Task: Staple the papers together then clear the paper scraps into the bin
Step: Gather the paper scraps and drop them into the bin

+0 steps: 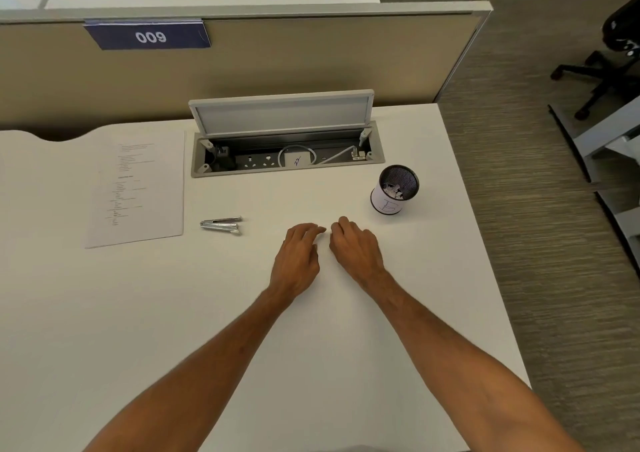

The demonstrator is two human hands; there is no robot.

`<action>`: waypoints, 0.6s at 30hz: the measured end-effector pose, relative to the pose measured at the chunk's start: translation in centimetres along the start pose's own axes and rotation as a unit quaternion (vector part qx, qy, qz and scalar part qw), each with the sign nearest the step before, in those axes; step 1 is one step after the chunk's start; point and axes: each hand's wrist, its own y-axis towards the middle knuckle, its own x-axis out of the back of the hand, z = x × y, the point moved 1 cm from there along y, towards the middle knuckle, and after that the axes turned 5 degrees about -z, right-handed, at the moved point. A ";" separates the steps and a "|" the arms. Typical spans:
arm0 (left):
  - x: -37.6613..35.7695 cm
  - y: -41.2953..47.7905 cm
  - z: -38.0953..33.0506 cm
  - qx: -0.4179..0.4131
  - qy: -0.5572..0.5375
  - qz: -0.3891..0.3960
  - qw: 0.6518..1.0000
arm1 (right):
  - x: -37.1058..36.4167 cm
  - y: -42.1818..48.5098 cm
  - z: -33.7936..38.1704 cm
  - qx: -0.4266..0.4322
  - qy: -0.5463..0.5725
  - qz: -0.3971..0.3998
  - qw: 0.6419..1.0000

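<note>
Scraps are the thing in hand now, yet none shows clearly on the bare table [346, 330] between the hands; any that remain would be white on white and hidden under the fingers. The left hand [297, 259] and right hand [356, 249] lie palm down side by side, fingertips nearly meeting, fingers curled and drawn together as if gathering something small. Whether they pinch anything I cannot tell.

Risks, as I judge them: tiny bits may slip out from under the fingers and be missed against the pale top, or be swept off the table's right edge, which is near. A sweep toward the bin [394, 190] could knock it over, since it is light-looking and already holds scraps. It stands just beyond and right of the right hand.

Count, near to far: two hands; one stapler [221, 225], left of the left hand and apart from it; one stack of papers [138, 188] farther left, sheet number not readable, and no staple can be made out; one bin; one open cable tray [287, 150] at the back.
</note>
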 end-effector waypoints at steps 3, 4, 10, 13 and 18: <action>0.1 0.0 0.0 0.005 -0.009 -0.001 1.000 | -0.1 0.7 -0.7 0.017 0.023 0.000 1.000; 0.1 0.1 0.1 0.010 -0.015 -0.001 1.000 | -0.2 0.9 -0.7 0.014 0.043 0.001 0.999; -0.2 1.9 -0.9 0.060 -0.078 -0.009 0.995 | 0.7 1.2 -0.8 -0.137 0.166 -0.027 0.976; -0.2 2.9 -2.3 0.055 -0.076 -0.010 0.996 | 2.7 1.2 -1.4 -0.257 0.307 -0.030 0.916; 0.2 4.7 -5.2 -0.058 0.007 0.032 0.998 | 7.8 2.9 -4.9 -0.336 0.395 -0.129 0.845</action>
